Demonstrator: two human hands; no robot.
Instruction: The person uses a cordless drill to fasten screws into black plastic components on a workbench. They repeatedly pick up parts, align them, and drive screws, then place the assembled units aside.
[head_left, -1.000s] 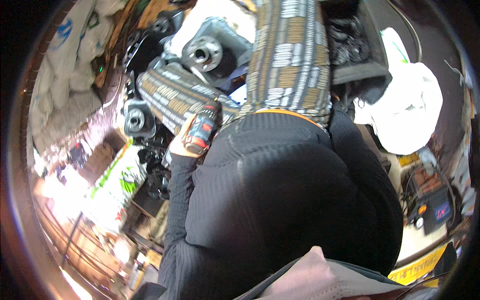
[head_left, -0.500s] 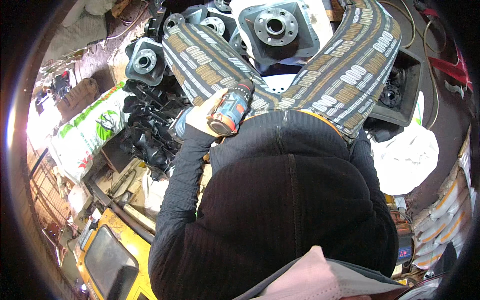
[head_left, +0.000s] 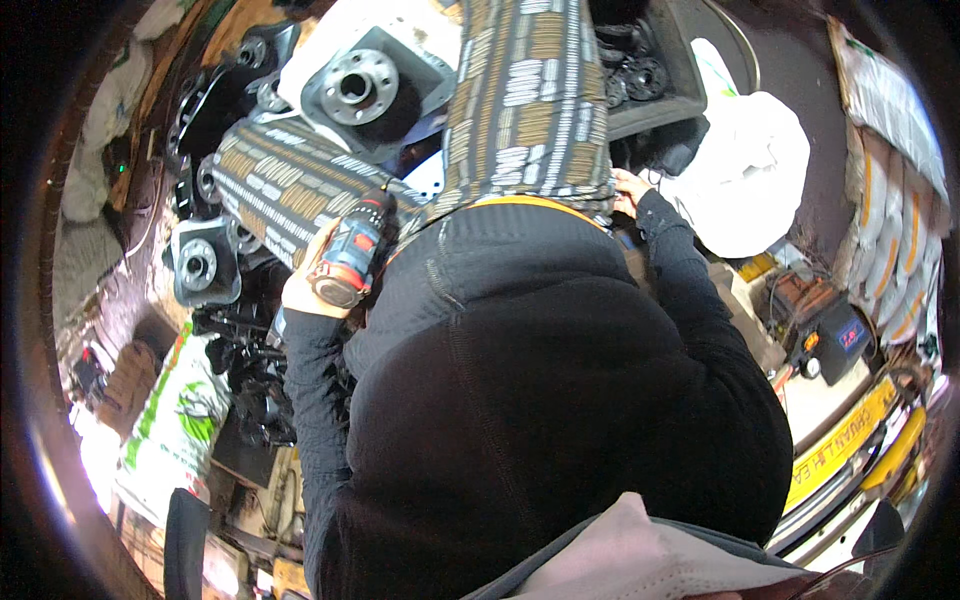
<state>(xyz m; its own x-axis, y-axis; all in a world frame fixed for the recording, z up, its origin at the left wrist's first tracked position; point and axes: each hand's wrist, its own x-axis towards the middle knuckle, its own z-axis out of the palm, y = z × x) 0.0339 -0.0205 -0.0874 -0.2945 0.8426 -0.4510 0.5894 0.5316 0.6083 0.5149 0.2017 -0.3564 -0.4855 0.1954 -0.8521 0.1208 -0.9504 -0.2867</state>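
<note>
A blue, red and black cordless drill [head_left: 352,250] is in my left hand [head_left: 310,283], its fingers wrapped round the body. The black chuck points forward over my left thigh. My right hand [head_left: 628,190] is beside my right hip, its fingers bent; anything in them is hidden. Between my legs, ahead of the drill, sits a dark grey square housing [head_left: 428,82] with a round, holed flange [head_left: 358,88] on top. A light plate with holes [head_left: 428,176] shows under it. Left of my thigh lies a similar flanged part [head_left: 197,265].
A dark bin [head_left: 655,118] holding black parts stands beyond my right knee, with a white bag [head_left: 750,180] next to it. Black parts pile up [head_left: 262,400] by a green-and-white sack [head_left: 175,420]. At right are a dark machine [head_left: 838,335] and stacked sacks [head_left: 890,230].
The view has swung to the right, so the scene sits further left. My right hand has come into sight beside my hip. The drill stays in my left hand.
</note>
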